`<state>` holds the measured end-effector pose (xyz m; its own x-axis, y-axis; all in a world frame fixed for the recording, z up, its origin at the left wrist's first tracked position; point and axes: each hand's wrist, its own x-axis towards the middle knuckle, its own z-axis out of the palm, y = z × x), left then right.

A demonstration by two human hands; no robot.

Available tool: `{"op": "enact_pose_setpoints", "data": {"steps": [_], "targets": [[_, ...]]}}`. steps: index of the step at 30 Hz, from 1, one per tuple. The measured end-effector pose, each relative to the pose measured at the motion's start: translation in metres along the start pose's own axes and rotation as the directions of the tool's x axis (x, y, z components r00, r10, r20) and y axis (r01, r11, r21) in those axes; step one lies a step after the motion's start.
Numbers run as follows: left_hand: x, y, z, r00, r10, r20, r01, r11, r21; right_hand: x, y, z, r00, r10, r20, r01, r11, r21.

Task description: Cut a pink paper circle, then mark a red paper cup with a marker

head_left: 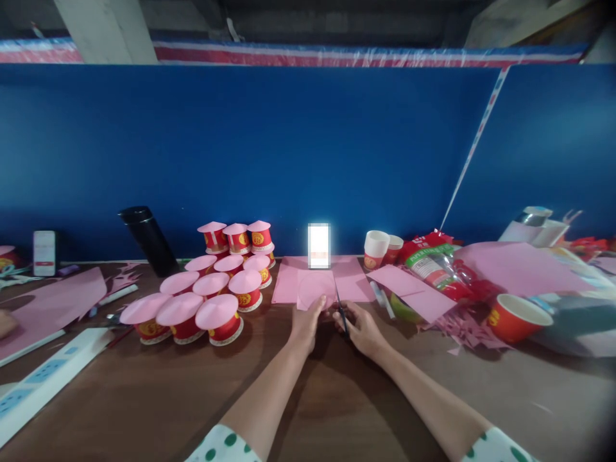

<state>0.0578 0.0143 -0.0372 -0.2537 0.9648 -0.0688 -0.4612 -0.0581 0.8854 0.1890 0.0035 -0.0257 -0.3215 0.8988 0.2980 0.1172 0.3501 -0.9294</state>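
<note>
Left hand [310,321] pinches the near edge of a pink square [315,289], thumb on top, and through the head view I can make out a round outline on the paper. With the right hand [359,327] I have dark scissors [341,313] gripped, fingers closed round the handles and the blades pointing away from me along the square's right edge. I can't tell how far apart the blades stand. The square is straight ahead of me, low over the desk [332,410], in front of a bright, blurred screen [319,247] and overlapping larger pink sheets [353,279].

To my left I see rows of red cups [220,327] on the desk, each topped with a shallow pink cone [219,311]. Beyond them a black bottle [149,240] appears to lean, and nearer the left edge I see a white power strip [52,378], a phone [45,253] and a co-worker's hand [6,324] at another pink sheet [58,308].

On my right, a white-topped cup [376,247] sits beside a darker red one. Next to them lie a red and green packet [430,260], a folded-looking pink piece [416,292], a heap of pink scraps [464,330] and an open orange-red cup [520,317].
</note>
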Motion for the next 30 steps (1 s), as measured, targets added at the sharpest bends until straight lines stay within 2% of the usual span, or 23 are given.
{"op": "enact_pose_setpoints", "data": {"steps": [14, 19, 24, 30], "targets": [[0.0009, -0.0009, -0.0010, 0.999, 0.011, 0.030, -0.011, 1.000, -0.019, 0.0004, 0.0003, -0.0001, 1.000, -0.003, 0.009, 0.003, 1.000, 0.005], [0.0008, -0.0004, -0.0008, 1.000, 0.002, -0.013, -0.002, 1.000, -0.005, 0.0006, 0.0027, 0.0004, 1.000, 0.007, 0.003, -0.007, 1.000, 0.007], [0.0006, -0.0010, -0.0010, 0.999, 0.018, 0.027, -0.018, 1.000, -0.020, 0.0003, 0.0030, 0.0001, 1.000, 0.004, -0.003, -0.004, 1.000, -0.014], [0.0007, -0.0011, -0.0009, 1.000, 0.014, 0.002, -0.014, 0.999, -0.030, 0.0005, 0.0012, -0.0006, 1.000, 0.003, 0.011, -0.003, 0.999, -0.036]]}}
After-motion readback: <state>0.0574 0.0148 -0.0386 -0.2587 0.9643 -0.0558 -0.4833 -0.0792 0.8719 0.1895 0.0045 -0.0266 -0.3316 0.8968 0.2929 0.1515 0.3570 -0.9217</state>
